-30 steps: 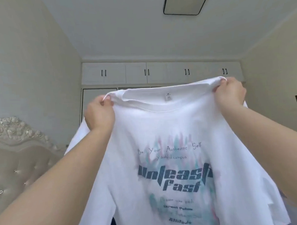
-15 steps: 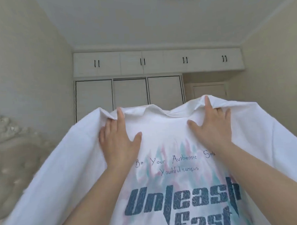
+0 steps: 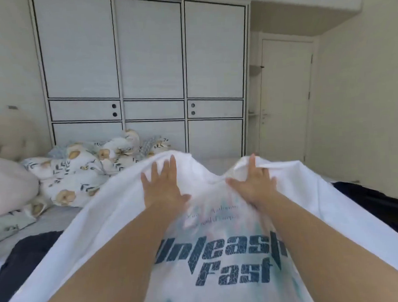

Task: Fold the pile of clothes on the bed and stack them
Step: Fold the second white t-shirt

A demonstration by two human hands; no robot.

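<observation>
While spread printed side up under both forearms: white T-shirt (image 3: 220, 252), "Unleash Fast" lettering nearest, draped over the bed (image 3: 48, 223). Just ahead of the print, left hand (image 3: 163, 186) laid flat on the cloth near the collar, fingers straight and fanned, thumb out to its right, holding nothing. Level with it and to its right, right hand (image 3: 254, 182) also flat on the shirt, fingers extended toward the raised far edge, fingertips at a fold of fabric; whether curled round that fold, cannot tell. Between the two hands, a dip in the collar edge, cloth bunched up higher at each fingertip. Left of the left hand and lower, dark navy garment (image 3: 20, 261) lying on the bed, partly under the shirt; more dark cloth (image 3: 373, 200) right of the right hand. Farther left, pale pillow (image 3: 10, 188) and floral quilt (image 3: 80, 172) heaped. Beyond the hands, white wardrobe (image 3: 148, 61) with black-lined panels, and a closed door (image 3: 287, 96) far right.
</observation>
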